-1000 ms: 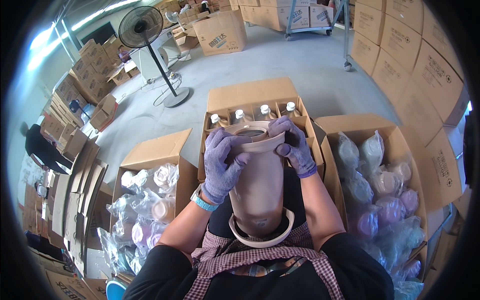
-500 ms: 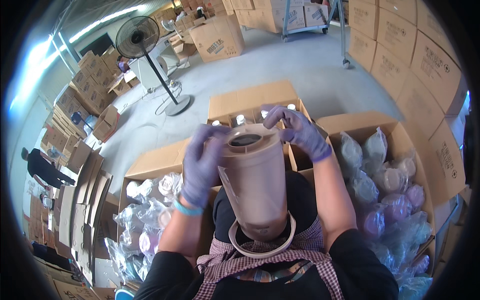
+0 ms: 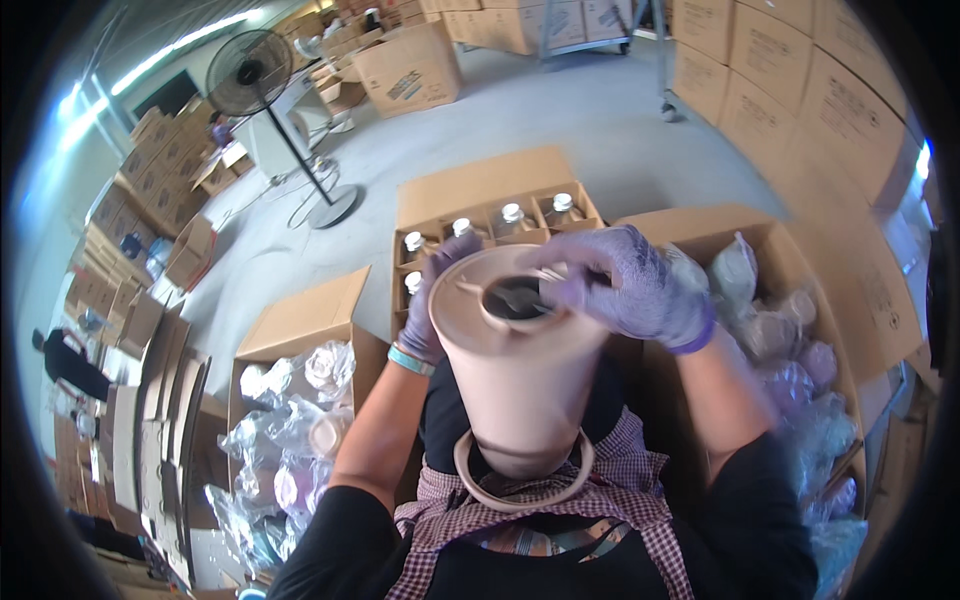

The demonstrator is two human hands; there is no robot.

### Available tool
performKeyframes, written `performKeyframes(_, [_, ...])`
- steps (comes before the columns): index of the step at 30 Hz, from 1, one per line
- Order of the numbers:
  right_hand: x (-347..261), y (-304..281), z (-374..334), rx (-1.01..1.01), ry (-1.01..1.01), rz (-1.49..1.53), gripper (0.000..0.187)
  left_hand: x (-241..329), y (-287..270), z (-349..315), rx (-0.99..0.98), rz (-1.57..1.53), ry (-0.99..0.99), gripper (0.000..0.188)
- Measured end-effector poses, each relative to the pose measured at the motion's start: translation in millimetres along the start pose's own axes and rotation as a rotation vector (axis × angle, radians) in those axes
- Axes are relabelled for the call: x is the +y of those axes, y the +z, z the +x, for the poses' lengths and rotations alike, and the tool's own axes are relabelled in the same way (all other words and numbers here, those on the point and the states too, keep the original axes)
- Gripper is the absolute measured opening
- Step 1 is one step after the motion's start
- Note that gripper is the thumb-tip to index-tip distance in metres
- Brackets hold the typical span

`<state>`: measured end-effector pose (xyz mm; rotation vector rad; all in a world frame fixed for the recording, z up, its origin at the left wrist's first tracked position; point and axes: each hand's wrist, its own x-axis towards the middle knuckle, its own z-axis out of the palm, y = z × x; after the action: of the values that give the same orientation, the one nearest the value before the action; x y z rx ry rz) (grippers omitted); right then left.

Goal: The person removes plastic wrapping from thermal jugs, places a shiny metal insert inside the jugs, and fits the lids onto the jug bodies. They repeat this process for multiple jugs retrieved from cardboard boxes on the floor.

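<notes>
A large beige jug-shaped vessel stands in my lap, tilted so that its top faces me. Its top has a round dark opening, and a beige loop handle rests near the apron at its lower end. Gloved in purple-grey, my left hand grips the vessel's left side at the rim, its fingers partly hidden behind it. My right hand, in the same kind of glove, is over the right of the opening with fingers curled together. Blur hides whatever its fingertips pinch.
Beyond the vessel, a divided carton holds several white-capped bottles. Open cartons of plastic-wrapped cups flank me on both sides. A standing fan and stacked boxes are farther off. Someone in dark clothes stands at far left.
My left hand has closed in on the vessel's left side. My right hand has come down and inward over the opening. The vessel's top now faces me more, and the view has shifted slightly.
</notes>
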<state>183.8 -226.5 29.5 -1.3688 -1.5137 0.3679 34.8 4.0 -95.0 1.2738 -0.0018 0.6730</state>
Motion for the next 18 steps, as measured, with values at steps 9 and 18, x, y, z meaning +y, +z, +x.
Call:
performKeyframes(9, [-130.8, 7.3, -33.3, -0.561, -0.020, -1.153, 0.044, -53.4, 34.9, -87.7, 0.041, 0.151, -0.163, 0.039])
performKeyframes(18, [-34.0, -15.2, -23.2, -0.046, 0.109, -0.560, 0.028, 30.8, 62.3, -183.9, 0.122, 0.502, -0.085, 0.069])
